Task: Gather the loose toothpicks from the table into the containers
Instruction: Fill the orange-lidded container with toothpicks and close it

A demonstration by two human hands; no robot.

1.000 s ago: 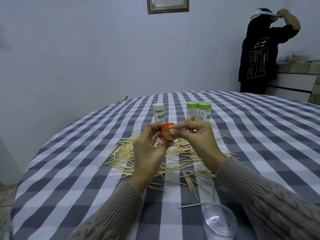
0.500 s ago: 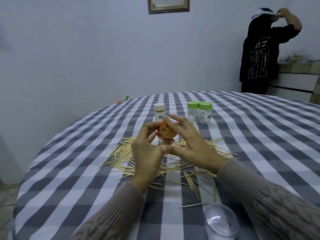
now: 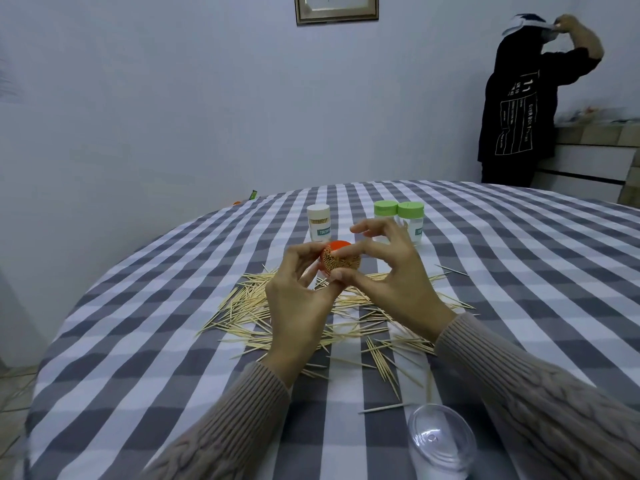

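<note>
An orange container (image 3: 341,259) packed full of toothpicks is tipped with its open end toward me, held above the table. My left hand (image 3: 299,306) grips it from the left and below. My right hand (image 3: 394,282) touches its right side with thumb and forefinger, the other fingers spread. A wide scatter of loose toothpicks (image 3: 249,313) lies on the checked tablecloth under and around both hands. Behind stand a white-capped toothpick jar (image 3: 318,222) and two green-capped jars (image 3: 385,216) (image 3: 412,221).
A clear plastic lid (image 3: 441,439) lies near the front edge at the right. The round table (image 3: 138,341) carries a grey-and-white checked cloth. A person in a black top stands at the far right by a counter. The white wall is close behind.
My right hand shifted across the container's open end, its fingers spreading then pinching the right rim again. The container stays held in my left hand at about the same spot.
</note>
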